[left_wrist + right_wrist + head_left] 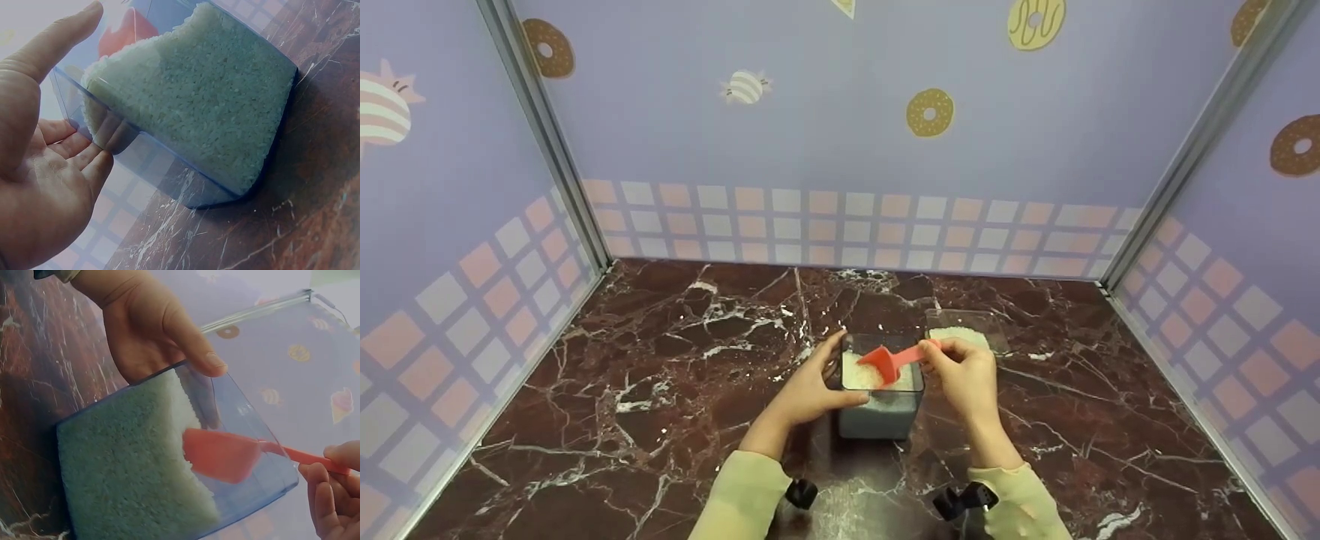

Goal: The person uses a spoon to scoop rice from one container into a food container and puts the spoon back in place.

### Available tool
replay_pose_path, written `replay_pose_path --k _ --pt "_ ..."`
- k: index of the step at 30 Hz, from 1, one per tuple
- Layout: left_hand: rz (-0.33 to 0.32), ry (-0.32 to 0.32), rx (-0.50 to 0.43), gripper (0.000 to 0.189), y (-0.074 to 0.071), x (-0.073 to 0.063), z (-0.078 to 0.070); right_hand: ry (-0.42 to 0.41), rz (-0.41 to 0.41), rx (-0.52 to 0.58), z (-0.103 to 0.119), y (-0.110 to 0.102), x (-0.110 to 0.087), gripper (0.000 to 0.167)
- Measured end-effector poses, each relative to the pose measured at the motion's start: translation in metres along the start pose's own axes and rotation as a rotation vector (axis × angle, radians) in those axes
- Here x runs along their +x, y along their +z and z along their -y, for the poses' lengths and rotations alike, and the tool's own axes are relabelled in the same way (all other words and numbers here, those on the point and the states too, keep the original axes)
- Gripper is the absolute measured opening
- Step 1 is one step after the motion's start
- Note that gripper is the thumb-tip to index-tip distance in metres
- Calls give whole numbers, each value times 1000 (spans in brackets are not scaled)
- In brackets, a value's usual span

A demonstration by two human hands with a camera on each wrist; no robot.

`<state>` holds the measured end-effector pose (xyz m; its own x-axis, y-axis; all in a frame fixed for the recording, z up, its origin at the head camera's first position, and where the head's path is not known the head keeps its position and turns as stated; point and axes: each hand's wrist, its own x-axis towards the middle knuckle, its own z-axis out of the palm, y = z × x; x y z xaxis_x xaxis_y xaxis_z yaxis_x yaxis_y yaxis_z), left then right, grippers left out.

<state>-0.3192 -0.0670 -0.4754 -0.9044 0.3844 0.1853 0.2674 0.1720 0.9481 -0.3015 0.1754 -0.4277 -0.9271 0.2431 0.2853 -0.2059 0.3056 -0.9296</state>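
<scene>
A clear bluish square container (883, 420), filled deep with white rice (197, 95), stands upright on the table. My left hand (812, 386) holds its left corner, with the thumb along the near wall and the fingers at the left side. In my right hand (969, 379) the handle of a red scoop (889, 364) is pinched between thumb and fingers. The scoop's bowl is inside the container, its edge dipped into the rice, as the right wrist view shows. How much rice lies in the bowl is hard to tell.
Behind the right hand lies a clear tray or lid (990, 324) with a heap of rice (958, 334) on it. White specks are scattered over the dark red marbled table (660, 420) left of the container. Patterned panels (810, 135) enclose the back and sides.
</scene>
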Motion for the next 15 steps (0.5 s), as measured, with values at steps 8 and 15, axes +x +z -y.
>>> replay_pose_path --k 8,15 --pt "-4 -26 21 112 0 -1 0 176 32 199 -6 6 3 17" --pt "-2 -19 31 112 -1 -1 0 281 43 292 -16 9 7 16"
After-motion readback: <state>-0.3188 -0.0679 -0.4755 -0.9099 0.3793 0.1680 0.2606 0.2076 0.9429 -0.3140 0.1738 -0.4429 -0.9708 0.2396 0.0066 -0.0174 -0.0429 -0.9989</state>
